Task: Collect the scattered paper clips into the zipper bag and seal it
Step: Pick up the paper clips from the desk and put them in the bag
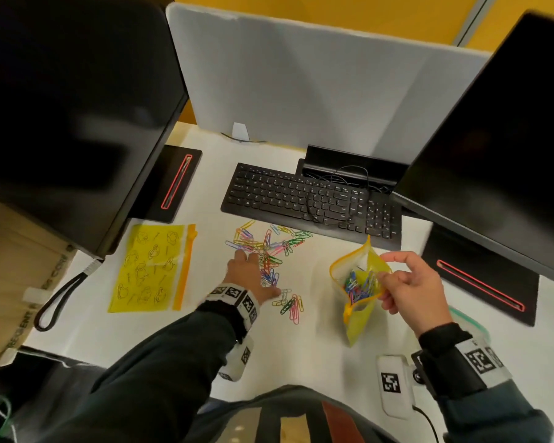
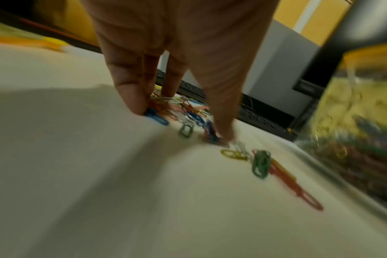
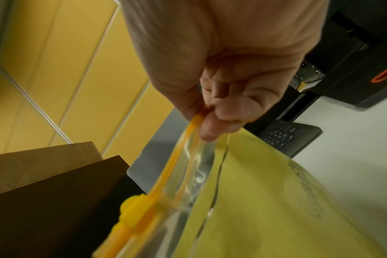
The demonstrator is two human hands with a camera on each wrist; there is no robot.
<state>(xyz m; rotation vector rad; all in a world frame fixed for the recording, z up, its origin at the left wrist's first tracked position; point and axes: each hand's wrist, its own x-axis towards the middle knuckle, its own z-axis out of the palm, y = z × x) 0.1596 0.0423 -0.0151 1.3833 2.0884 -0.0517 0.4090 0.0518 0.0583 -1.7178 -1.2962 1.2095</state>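
Coloured paper clips (image 1: 269,246) lie scattered on the white desk (image 1: 317,346) in front of the keyboard, with a smaller cluster (image 1: 290,305) nearer me. My left hand (image 1: 259,273) is spread over the pile, palm down. In the left wrist view its fingertips (image 2: 137,106) and thumb touch the clips (image 2: 188,115); nothing is lifted. My right hand (image 1: 383,278) pinches the rim of a yellow zipper bag (image 1: 363,302) and holds it up with its mouth open. Several clips sit inside. The bag's orange slider (image 3: 132,207) is at the near end of the zip.
A second yellow zipper bag (image 1: 154,266) lies flat at the left. A black keyboard (image 1: 311,199) with a cable on it sits behind the clips. Dark monitors stand at left (image 1: 77,123) and right (image 1: 493,139), with their bases on the desk. A black strap loop (image 1: 58,298) lies at the left edge.
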